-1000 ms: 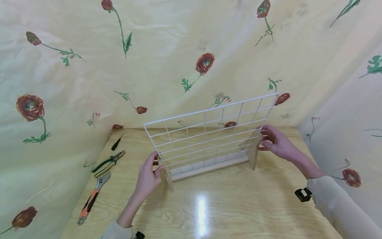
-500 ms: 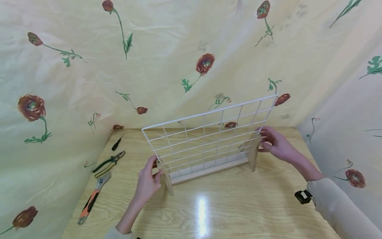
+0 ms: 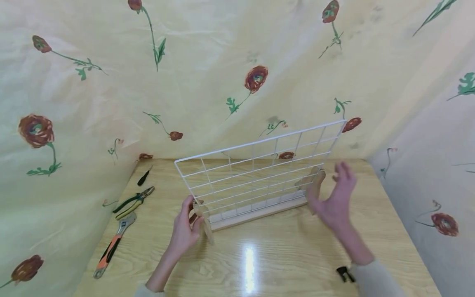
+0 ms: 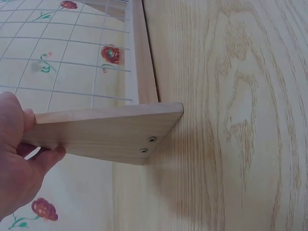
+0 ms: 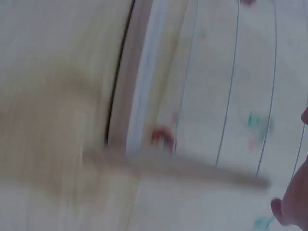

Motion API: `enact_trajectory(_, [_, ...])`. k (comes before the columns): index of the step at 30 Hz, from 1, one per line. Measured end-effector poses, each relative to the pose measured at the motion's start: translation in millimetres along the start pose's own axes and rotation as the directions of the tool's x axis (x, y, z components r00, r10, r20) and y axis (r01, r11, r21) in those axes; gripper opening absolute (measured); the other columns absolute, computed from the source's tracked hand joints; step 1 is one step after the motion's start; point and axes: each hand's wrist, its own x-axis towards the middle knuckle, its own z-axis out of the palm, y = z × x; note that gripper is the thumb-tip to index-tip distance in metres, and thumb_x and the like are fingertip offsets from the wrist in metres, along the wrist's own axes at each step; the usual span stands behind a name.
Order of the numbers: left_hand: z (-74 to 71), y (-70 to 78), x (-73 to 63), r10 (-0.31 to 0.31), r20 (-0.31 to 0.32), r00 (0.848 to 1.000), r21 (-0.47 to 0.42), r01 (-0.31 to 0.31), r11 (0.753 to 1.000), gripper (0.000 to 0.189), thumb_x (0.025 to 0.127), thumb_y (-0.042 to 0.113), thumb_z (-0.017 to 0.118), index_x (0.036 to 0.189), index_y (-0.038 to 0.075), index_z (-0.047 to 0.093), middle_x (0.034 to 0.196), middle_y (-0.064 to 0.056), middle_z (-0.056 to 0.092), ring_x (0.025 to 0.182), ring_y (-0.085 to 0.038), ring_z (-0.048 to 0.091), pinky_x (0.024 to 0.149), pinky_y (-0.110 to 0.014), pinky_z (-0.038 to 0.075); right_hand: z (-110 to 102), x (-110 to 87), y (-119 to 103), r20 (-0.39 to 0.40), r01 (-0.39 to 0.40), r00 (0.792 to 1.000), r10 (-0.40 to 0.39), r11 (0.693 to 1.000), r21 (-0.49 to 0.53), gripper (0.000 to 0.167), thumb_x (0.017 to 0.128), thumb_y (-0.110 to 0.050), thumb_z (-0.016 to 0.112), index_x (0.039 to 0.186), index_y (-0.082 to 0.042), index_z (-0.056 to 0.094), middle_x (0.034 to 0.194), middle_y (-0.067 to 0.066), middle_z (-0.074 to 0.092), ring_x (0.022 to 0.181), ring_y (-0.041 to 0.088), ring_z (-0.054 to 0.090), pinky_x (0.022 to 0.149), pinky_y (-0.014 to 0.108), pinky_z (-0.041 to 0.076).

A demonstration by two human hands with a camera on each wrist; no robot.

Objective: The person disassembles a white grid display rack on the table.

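- One grid (image 3: pixel 253 170) stands on the table (image 3: pixel 289 264), head view; left hand (image 3: pixel 185 229) grips the left panel (image 3: pixel 206 232), right hand (image 3: pixel 335 204) is loosely spread at the right panel (image 3: pixel 316 181), contact unclear.
- Left wrist view: two screws (image 4: pixel 152 139) in the pinched left panel.
- Right wrist view, blurred: right hand just beside the right panel's end.
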Motion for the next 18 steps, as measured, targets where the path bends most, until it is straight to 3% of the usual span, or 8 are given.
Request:
enact_trajectory(1, [-0.4,-1.0,-0.3,0.002,0.0,1.0,0.0,-0.002,1.0,0.074,0.076,-0.03,0.066,0.139,-0.003,0.038,0.118,-0.024,0.06,0.106,-0.046,0.062,0.085,-0.047,0.056,12,-8.7,-10,-0.048,0.047,0.998,-0.048,0.999,-0.026,0.091,0.065,-0.018,0.077,0.141,0.011,0.036,0.148,0.03,0.025,0.125,0.048,0.033,0.104,0.035,0.037])
enact_trajectory(3, [-1.3,-2.8,-1.2,0.007,-0.006,1.0,-0.002,-0.007,1.0,0.075,0.075,-0.031,0.065,0.14,-0.003,0.038,0.118,-0.025,0.06,0.105,-0.045,0.063,0.083,-0.046,0.057,38,-22.2,-31,-0.073,0.123,0.989,-0.128,0.989,-0.079,0.099,0.064,-0.03,0.08,0.142,0.009,0.033,0.149,0.031,0.021,0.13,0.049,0.029,0.107,0.045,0.036])
enact_trajectory(9, [-0.5,-6.6,-3.8,-0.006,-0.016,1.0,-0.02,0.006,1.0,0.079,0.071,-0.035,0.063,0.139,-0.004,0.039,0.119,-0.023,0.06,0.107,-0.043,0.062,0.082,-0.043,0.059,96,-31.8,-69,-0.046,0.14,0.987,-0.151,0.971,-0.192,0.134,0.052,-0.034,0.097,0.153,-0.004,0.014,0.155,0.026,-0.001,0.141,0.05,0.01,0.112,0.065,0.028])
enact_trajectory(14, [2.7,-6.2,-3.5,0.02,-0.021,1.0,-0.033,-0.02,0.999,0.077,0.072,-0.035,0.063,0.139,-0.003,0.039,0.12,-0.02,0.06,0.104,-0.044,0.063,0.08,-0.041,0.059,116,-22.2,-75,-0.082,0.11,0.987,-0.137,0.956,-0.273,0.153,0.044,-0.037,0.102,0.158,-0.012,0.003,0.157,0.024,-0.007,0.142,0.049,0.007,0.112,0.068,0.024])
enact_trajectory(18, [4.4,-6.8,-2.9,0.036,-0.036,0.999,-0.046,-0.037,0.998,0.079,0.071,-0.036,0.062,0.139,-0.003,0.039,0.12,-0.02,0.059,0.104,-0.044,0.062,0.079,-0.042,0.06,122,-15.3,-76,-0.1,0.084,0.987,-0.123,0.94,-0.33,0.158,0.044,-0.04,0.102,0.159,-0.016,-0.003,0.158,0.023,-0.008,0.143,0.05,0.009,0.11,0.067,0.029])
